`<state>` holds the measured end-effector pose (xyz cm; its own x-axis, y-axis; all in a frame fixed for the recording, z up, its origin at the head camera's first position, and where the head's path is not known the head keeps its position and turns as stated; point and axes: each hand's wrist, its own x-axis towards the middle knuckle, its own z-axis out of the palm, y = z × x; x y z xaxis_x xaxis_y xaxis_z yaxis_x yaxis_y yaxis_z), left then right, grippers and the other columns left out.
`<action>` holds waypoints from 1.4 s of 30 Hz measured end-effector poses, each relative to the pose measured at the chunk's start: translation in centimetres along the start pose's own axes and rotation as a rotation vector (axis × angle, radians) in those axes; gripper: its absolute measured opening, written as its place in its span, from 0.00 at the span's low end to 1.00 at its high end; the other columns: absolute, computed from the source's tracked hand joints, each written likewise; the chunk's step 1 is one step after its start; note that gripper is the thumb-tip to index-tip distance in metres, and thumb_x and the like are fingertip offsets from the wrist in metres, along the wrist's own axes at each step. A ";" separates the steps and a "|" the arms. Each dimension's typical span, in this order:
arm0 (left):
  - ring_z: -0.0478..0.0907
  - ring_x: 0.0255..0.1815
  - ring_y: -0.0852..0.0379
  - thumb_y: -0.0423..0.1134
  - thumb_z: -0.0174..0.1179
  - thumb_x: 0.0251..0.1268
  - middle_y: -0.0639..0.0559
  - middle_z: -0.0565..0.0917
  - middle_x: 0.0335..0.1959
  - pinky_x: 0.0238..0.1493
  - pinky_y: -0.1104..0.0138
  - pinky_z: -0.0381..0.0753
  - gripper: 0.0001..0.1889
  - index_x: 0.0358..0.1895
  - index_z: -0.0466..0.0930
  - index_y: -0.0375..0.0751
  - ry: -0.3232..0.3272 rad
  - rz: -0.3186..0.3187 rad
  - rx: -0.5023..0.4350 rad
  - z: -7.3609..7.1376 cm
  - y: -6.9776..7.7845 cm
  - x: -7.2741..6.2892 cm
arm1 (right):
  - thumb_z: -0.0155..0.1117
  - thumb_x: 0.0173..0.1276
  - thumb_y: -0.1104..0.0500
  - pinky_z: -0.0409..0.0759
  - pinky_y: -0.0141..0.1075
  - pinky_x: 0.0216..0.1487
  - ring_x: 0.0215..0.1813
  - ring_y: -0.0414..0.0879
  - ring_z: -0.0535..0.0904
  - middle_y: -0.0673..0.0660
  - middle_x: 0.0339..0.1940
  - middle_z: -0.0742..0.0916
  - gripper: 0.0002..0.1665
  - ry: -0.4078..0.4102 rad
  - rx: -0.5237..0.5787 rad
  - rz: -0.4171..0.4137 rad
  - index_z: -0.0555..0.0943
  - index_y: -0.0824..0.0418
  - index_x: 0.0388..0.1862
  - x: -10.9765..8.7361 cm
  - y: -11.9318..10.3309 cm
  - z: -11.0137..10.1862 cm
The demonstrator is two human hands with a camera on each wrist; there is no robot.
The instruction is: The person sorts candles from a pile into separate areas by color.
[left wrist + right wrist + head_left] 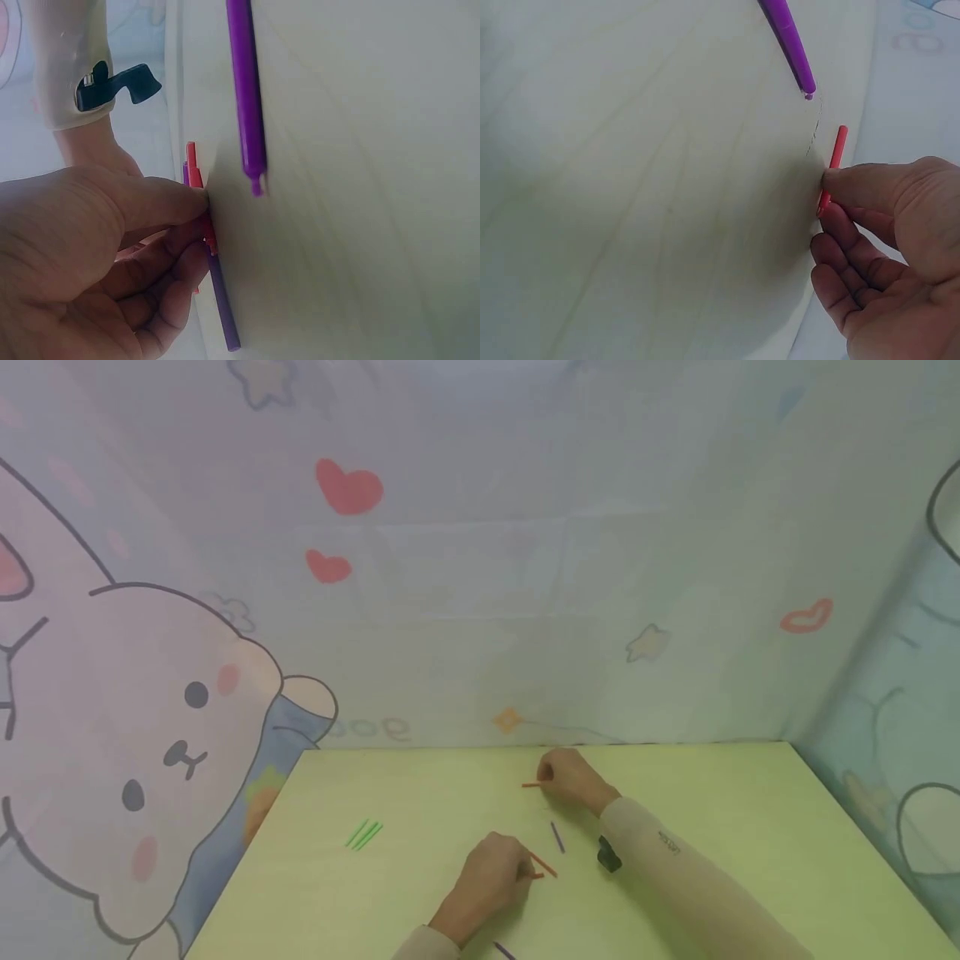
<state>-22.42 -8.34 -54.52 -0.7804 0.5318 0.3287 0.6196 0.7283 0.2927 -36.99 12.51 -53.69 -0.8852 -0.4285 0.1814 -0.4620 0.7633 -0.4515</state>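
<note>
My left hand (pixel 491 875) pinches a thin red stick (pixel 537 876) between thumb and fingers, low over the table. Another red stick (pixel 547 866) lies at its fingertips. Farther back, my right hand (pixel 573 777) pinches a red stick (pixel 531 785) by one end. The right wrist view shows that red stick (pixel 840 146) between thumb and forefinger, the other fingers curled. Between the hands lies a purple stick (pixel 557 837). In the left wrist view, a purple stick (pixel 246 97) with a small nib lies near the hand, and a darker purple one (pixel 225 307) shows past the fingers.
Light green sticks (pixel 366 833) lie grouped on the left of the pale yellow table (pixel 300 877). A dark purple stick (pixel 504 951) lies by the front edge. A black device (pixel 609 856) is on my right sleeve. Behind the table hangs a printed cloth (pixel 480 568).
</note>
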 end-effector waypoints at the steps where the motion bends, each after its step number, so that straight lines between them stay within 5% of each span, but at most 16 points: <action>1: 0.72 0.24 0.71 0.24 0.72 0.46 0.67 0.87 0.21 0.29 0.72 0.79 0.14 0.24 0.97 0.52 -0.003 -0.003 -0.002 0.2 -0.1 0.1 | 0.76 0.69 0.69 0.90 0.47 0.52 0.45 0.51 0.88 0.55 0.38 0.92 0.03 0.000 -0.003 -0.002 0.91 0.64 0.40 0.0 0.0 -0.1; 3: 0.71 0.24 0.75 0.25 0.71 0.45 0.71 0.86 0.21 0.28 0.75 0.77 0.15 0.24 0.96 0.55 0.014 0.005 -0.027 2.4 -1.7 0.1 | 0.75 0.69 0.70 0.90 0.48 0.54 0.47 0.53 0.89 0.56 0.40 0.92 0.05 0.004 0.002 0.009 0.91 0.65 0.42 -0.2 0.0 -0.3; 5: 0.72 0.24 0.76 0.26 0.72 0.46 0.70 0.87 0.22 0.28 0.76 0.77 0.15 0.24 0.96 0.55 0.001 -0.009 -0.034 2.4 -1.7 0.1 | 0.74 0.68 0.71 0.89 0.49 0.56 0.48 0.54 0.89 0.58 0.42 0.92 0.07 0.008 0.014 0.019 0.90 0.66 0.44 -0.5 -0.1 -0.4; 8: 0.79 0.27 0.76 0.26 0.73 0.50 0.68 0.90 0.25 0.31 0.79 0.79 0.14 0.26 0.97 0.54 -0.036 -0.050 -0.035 1.4 -0.9 -0.1 | 0.73 0.68 0.71 0.89 0.50 0.56 0.49 0.55 0.88 0.60 0.44 0.91 0.10 0.033 0.049 0.035 0.89 0.67 0.47 -1.4 -0.7 -0.9; 10: 0.86 0.30 0.70 0.26 0.75 0.52 0.62 0.92 0.27 0.34 0.75 0.84 0.12 0.27 0.97 0.51 -0.053 -0.045 -0.012 -1.0 0.6 -0.2 | 0.73 0.69 0.70 0.89 0.50 0.56 0.49 0.54 0.87 0.59 0.44 0.91 0.10 0.047 0.079 0.040 0.89 0.67 0.48 -2.2 -1.2 -1.3; 15: 0.87 0.29 0.67 0.25 0.74 0.48 0.60 0.92 0.25 0.31 0.71 0.86 0.11 0.26 0.96 0.48 0.022 0.051 -0.004 -1.1 -0.4 -0.3 | 0.73 0.72 0.68 0.89 0.50 0.58 0.52 0.54 0.88 0.57 0.47 0.91 0.11 0.075 0.147 0.043 0.89 0.66 0.52 -3.9 -2.9 -2.6; 25: 0.75 0.25 0.74 0.23 0.73 0.51 0.61 0.92 0.25 0.30 0.78 0.78 0.12 0.27 0.97 0.47 -0.038 -0.012 -0.046 -1.6 0.1 -0.1 | 0.70 0.72 0.68 0.88 0.42 0.50 0.46 0.44 0.87 0.51 0.42 0.91 0.09 0.093 0.175 0.043 0.90 0.62 0.48 -6.5 -5.6 -3.9; 26: 0.73 0.25 0.73 0.24 0.72 0.53 0.62 0.91 0.24 0.29 0.78 0.77 0.12 0.27 0.97 0.47 -0.016 0.014 -0.040 -0.6 -0.8 -0.2 | 0.70 0.72 0.68 0.88 0.41 0.49 0.45 0.43 0.86 0.50 0.41 0.91 0.09 0.080 0.182 0.041 0.90 0.62 0.47 -7.0 -5.8 -3.9; 32: 0.69 0.23 0.72 0.23 0.68 0.49 0.62 0.88 0.22 0.27 0.75 0.76 0.13 0.25 0.96 0.46 -0.001 0.045 -0.075 0.7 -1.5 -0.2 | 0.77 0.67 0.68 0.85 0.38 0.42 0.38 0.40 0.82 0.47 0.33 0.88 0.04 -0.023 0.196 -0.003 0.90 0.61 0.37 -9.6 -6.3 -2.2; 36: 0.67 0.22 0.73 0.21 0.69 0.48 0.63 0.85 0.19 0.27 0.79 0.72 0.13 0.21 0.93 0.45 -0.036 0.000 -0.079 -1.0 0.3 0.0 | 0.78 0.63 0.66 0.83 0.36 0.37 0.34 0.39 0.79 0.44 0.28 0.86 0.05 -0.047 0.201 -0.047 0.90 0.57 0.30 -10.7 -5.1 0.1; 42: 0.63 0.20 0.73 0.21 0.67 0.47 0.66 0.79 0.16 0.24 0.80 0.64 0.16 0.16 0.89 0.49 -0.047 -0.027 -0.058 -1.0 0.8 0.3 | 0.71 0.53 0.70 0.83 0.38 0.34 0.32 0.40 0.79 0.46 0.26 0.87 0.09 -0.028 0.177 -0.045 0.89 0.56 0.27 -11.3 -3.9 2.4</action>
<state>-22.04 -8.06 -53.28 -0.7993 0.5330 0.2777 0.6009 0.7173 0.3528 -25.02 13.20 -56.05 -0.8607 -0.4756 0.1818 -0.4823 0.6473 -0.5903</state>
